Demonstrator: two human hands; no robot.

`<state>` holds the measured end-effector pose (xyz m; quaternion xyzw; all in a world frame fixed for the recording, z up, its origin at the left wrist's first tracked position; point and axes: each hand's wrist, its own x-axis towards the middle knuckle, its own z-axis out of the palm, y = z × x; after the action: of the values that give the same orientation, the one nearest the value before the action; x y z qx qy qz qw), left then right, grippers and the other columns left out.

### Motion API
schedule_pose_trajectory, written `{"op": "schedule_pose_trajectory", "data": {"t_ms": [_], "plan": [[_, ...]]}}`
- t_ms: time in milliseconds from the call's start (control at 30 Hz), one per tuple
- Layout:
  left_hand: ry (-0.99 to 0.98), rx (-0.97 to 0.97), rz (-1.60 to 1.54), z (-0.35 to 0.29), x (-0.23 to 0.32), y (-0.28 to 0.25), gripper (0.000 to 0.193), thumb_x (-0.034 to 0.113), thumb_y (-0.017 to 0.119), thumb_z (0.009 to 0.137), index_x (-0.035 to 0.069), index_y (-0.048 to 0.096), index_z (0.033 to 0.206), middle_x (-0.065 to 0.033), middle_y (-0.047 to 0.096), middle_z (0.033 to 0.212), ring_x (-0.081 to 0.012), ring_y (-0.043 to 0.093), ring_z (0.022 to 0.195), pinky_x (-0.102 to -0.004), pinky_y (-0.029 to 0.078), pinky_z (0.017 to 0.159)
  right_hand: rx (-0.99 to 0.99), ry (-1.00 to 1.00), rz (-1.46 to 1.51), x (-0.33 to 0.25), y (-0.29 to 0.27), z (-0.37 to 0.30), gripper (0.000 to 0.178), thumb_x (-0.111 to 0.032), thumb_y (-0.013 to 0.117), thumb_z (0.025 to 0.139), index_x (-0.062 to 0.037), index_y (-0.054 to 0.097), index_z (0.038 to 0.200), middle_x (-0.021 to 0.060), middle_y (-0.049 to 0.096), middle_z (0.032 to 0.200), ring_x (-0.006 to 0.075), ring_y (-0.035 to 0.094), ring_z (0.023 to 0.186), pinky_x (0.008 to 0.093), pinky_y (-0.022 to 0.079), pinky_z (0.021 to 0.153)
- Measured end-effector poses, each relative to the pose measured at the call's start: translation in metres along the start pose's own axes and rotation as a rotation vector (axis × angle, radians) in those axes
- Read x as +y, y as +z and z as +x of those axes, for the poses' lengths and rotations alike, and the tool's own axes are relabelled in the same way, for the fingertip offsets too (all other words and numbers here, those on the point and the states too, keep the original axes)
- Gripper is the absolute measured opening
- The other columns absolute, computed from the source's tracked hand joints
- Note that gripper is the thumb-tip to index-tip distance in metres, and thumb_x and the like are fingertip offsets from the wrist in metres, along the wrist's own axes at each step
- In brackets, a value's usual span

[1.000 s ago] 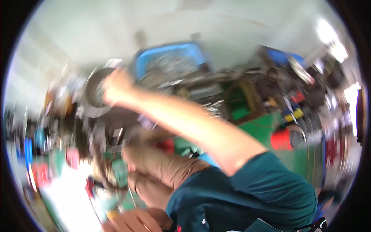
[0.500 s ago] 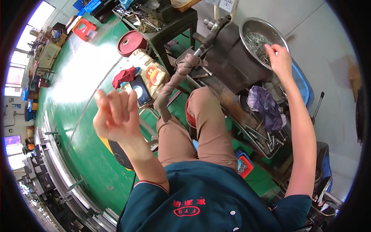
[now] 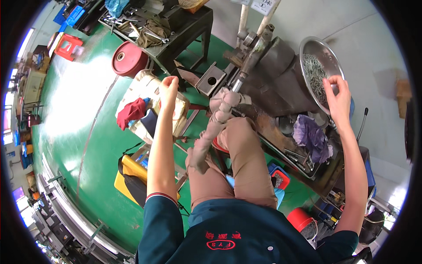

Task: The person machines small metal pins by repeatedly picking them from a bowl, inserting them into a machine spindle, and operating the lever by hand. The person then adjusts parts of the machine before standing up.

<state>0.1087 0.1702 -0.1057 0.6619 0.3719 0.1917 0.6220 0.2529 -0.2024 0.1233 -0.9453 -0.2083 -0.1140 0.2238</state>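
Note:
My right hand (image 3: 339,97) is at the near side of a round metal bowl (image 3: 329,43), its thumb and fingertips pinched together. Thin metal pins (image 3: 314,75) fill the bowl beside those fingers. Whatever the pinch may hold is too small to make out. Out in front, my left hand (image 3: 168,91) is raised with its fingertips pressed together, and nothing can be named between them. To its right stands a grey metal block with a round hole (image 3: 212,82), part of a machine. A cloth-wrapped lever (image 3: 216,121) slants from the machine down to my knees.
A padded stool (image 3: 140,90) bears a red cloth (image 3: 131,114) and a partly hidden phone (image 3: 150,122). Beyond are a red drum (image 3: 128,59) and a tool bench (image 3: 187,33). A purple rag (image 3: 310,137) lies on the machine bed; a red bucket (image 3: 300,218) stands lower right.
My left hand has gone from close on the left to farther forward, near the machine block, its fingers now pinched. My right hand stays at the bowl. The whole view has shifted.

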Motion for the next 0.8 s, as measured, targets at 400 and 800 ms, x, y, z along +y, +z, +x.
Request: {"op": "schedule_pose_trajectory", "data": {"t_ms": [400, 800], "plan": [[-0.179, -0.351, 0.329, 0.083, -0.059, 0.082, 0.053, 0.044, 0.046, 0.078, -0.005, 0.056, 0.096, -0.0223, 0.058, 0.093, -0.0309, 0.054, 0.093, -0.0344, 0.040, 0.081, -0.140, 0.142, -0.048, 0.002, -0.001, 0.000, 0.014, -0.014, 0.059, 0.074, -0.0011, 0.054, 0.077, 0.0054, 0.051, 0.074, 0.0153, 0.048, 0.073, 0.0262, 0.037, 0.070], [-0.223, -0.533, 0.515, 0.079, -0.054, 0.100, 0.070, 0.058, 0.035, 0.075, -0.004, 0.054, 0.102, -0.0231, 0.052, 0.105, -0.0329, 0.047, 0.104, -0.0359, 0.035, 0.089, -0.220, 0.159, 0.074, 0.025, -0.004, 0.002, 0.007, -0.009, 0.050, 0.082, -0.0022, 0.052, 0.081, -0.0050, 0.046, 0.071, 0.0028, 0.040, 0.065, 0.0158, 0.032, 0.058]]}}
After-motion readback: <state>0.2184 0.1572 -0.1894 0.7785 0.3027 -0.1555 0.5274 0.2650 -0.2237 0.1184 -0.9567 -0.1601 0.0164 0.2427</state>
